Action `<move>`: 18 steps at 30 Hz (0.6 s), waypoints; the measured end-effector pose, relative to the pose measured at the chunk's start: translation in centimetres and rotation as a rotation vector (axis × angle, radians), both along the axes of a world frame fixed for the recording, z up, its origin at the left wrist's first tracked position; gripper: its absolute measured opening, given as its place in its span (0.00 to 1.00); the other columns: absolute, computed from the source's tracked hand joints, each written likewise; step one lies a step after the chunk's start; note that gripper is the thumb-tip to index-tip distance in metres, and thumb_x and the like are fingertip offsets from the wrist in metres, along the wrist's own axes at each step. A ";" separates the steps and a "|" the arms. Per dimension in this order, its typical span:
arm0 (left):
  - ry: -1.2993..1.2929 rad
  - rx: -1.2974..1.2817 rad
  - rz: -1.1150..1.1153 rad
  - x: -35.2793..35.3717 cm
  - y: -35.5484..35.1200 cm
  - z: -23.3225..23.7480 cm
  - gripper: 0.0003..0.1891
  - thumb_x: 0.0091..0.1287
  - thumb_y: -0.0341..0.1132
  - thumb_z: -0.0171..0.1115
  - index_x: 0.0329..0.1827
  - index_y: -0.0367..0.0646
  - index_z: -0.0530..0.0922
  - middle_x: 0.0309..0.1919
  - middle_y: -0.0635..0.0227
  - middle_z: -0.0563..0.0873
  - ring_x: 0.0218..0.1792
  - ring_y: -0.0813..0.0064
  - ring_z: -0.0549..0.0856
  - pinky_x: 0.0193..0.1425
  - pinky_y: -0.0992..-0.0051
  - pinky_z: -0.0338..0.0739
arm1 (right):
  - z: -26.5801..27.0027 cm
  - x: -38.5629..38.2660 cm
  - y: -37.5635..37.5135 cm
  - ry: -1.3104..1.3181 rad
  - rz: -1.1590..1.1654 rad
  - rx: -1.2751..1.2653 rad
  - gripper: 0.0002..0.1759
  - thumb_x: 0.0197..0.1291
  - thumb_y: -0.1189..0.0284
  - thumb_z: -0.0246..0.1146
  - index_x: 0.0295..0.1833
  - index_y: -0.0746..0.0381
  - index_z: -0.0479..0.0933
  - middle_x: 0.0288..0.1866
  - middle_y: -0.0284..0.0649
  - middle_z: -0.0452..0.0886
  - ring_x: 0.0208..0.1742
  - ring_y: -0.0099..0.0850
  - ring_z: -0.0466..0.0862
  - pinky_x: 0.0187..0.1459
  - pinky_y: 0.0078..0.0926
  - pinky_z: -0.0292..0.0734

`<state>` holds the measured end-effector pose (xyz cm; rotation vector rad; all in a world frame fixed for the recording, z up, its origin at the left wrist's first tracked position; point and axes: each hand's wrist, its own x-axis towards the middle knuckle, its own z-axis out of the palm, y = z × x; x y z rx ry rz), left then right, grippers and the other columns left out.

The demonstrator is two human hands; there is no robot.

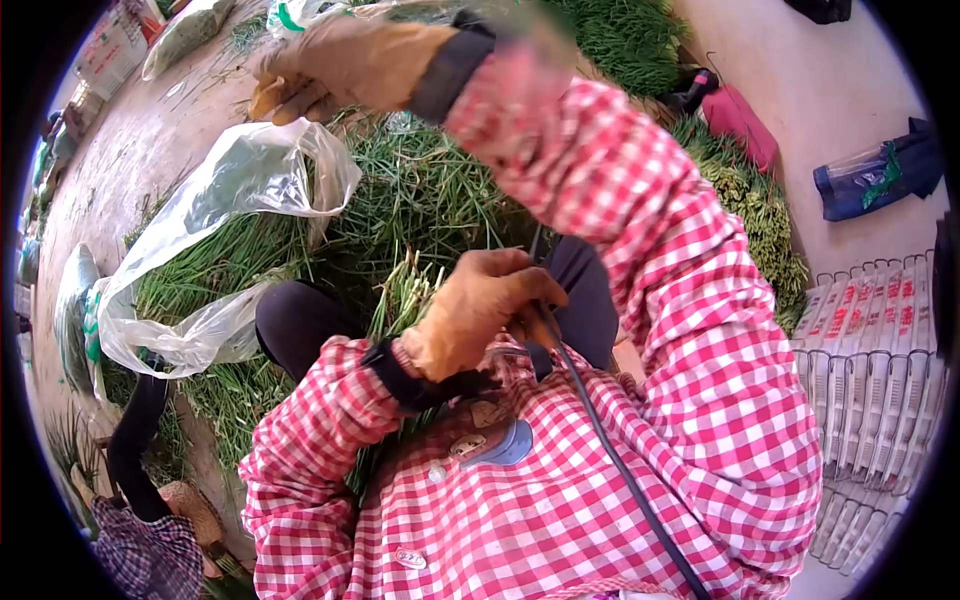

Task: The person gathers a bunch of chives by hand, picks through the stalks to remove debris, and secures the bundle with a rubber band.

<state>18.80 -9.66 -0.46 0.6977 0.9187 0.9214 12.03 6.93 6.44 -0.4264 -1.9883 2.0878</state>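
My left hand (475, 310), in an orange-brown work glove, is in front of my chest. Its fingers close on a black cable (610, 445) that runs down over my checked shirt. A bunch of green stalks with pale cut ends (408, 290) lies beneath my left wrist and forearm. My right hand (335, 70), gloved alike, reaches across to the upper left. Its fingers are loosely bent and apart, and I see nothing held in them. Just below them is the upper edge of a clear plastic bag (225, 170), spread open around long green stalks (225, 265).
A heap of loose green stalks (430, 185) lies before my knees. More bundles (755, 230) stand at the right, near a pink bag (740, 125) and a dark blue bag (870, 175). White printed packs (870, 370) are stacked at far right. Another person's dark sleeve (135, 435) shows at lower left.
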 end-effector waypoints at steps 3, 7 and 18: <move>-0.060 -0.016 0.085 -1.9 -0.6 -0.6 0.09 0.64 0.30 0.55 0.38 0.32 0.79 0.24 0.58 0.86 0.23 0.74 0.84 0.30 0.81 0.75 | 2.6 5.6 0.7 0.196 0.579 -0.344 0.18 0.67 0.62 0.56 0.49 0.68 0.77 0.44 0.42 0.84 0.35 0.24 0.84 0.28 0.18 0.77; -0.024 0.189 0.225 -3.0 -0.7 0.2 0.08 0.64 0.30 0.58 0.38 0.34 0.82 0.22 0.64 0.85 0.21 0.78 0.82 0.27 0.84 0.74 | 4.3 14.5 -2.5 -0.203 1.208 -0.363 0.16 0.65 0.65 0.59 0.50 0.67 0.77 0.44 0.45 0.84 0.37 0.28 0.85 0.33 0.26 0.80; 0.170 0.509 0.037 0.1 2.1 6.3 0.16 0.72 0.42 0.51 0.49 0.40 0.81 0.18 0.67 0.83 0.19 0.79 0.81 0.26 0.83 0.73 | -10.3 14.7 0.0 -0.262 0.286 0.580 0.21 0.64 0.56 0.55 0.37 0.66 0.77 0.29 0.41 0.81 0.29 0.32 0.81 0.30 0.31 0.77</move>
